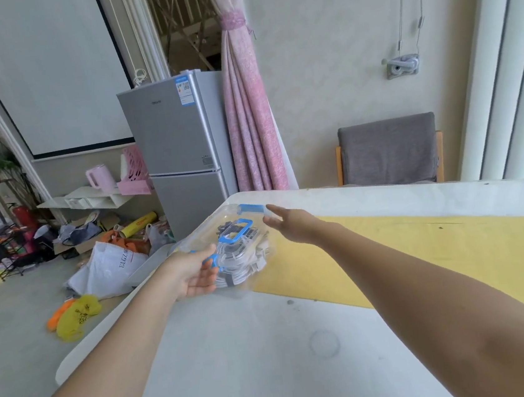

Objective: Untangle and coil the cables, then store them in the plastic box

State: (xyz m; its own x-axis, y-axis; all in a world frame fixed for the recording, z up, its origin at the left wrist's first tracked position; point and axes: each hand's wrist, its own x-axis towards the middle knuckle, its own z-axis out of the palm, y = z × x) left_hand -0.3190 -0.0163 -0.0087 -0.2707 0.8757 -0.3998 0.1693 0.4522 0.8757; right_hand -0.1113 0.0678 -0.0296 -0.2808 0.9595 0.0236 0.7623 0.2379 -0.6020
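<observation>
Between the two hands, over the far left corner of the white table (pixel 238 348), is the clear plastic box (pixel 206 226) with its lid on. The coiled white cables (pixel 245 260) lie inside it, just beyond the left hand's hold. Whether the box rests on the table or is lifted off it I cannot tell.

The left hand (pixel 194 273) grips the near end of the box, palm up, with its fingers curled about the near blue clip (pixel 210 262). I cannot tell whether that clip is snapped down. The right hand (pixel 293 224) holds nothing. Its straight fingertips are at or just short of the far blue clip (pixel 252 208), at the end opposite the grip, and contact is unclear. The blue lid handle (pixel 238 230) stands between the two clips, above the cables.

The coiling seems done, and the step in hand looks like latching the box. To do it well, use the left hold as a steady anchor, because the table edge runs right beside the grip. Press the far clip toward the held end until it seats. Check that no cable loop is caught under the lid rim, since a pinched loop would stop a clip from closing. Then move the box away from the edge, toward the yellow panel (pixel 422 245) to the right of the grip.
</observation>
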